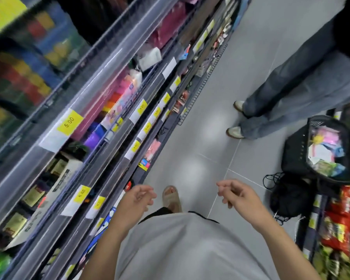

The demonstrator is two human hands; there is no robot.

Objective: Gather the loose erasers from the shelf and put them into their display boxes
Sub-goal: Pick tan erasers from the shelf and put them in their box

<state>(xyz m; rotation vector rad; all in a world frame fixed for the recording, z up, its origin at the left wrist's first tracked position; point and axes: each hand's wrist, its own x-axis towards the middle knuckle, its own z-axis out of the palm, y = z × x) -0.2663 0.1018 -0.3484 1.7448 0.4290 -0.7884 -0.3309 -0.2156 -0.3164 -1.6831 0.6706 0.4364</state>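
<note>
Head view, shop aisle: my two hands hang over the grey floor, left hand and right hand, fingers loosely curled, holding nothing. Left of my left fingers run tiered shelves with yellow price tags; no erasers can be told apart in the blur. Beyond my right fingers stand one basket and one person's two jeaned legs.

bright, motion-blurred shelves, floor glare

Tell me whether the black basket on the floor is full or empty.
Full. The black basket beside the right-hand shelves is packed to its rim with colourful packets, pink, blue and green; the blur hides what they are.
</note>
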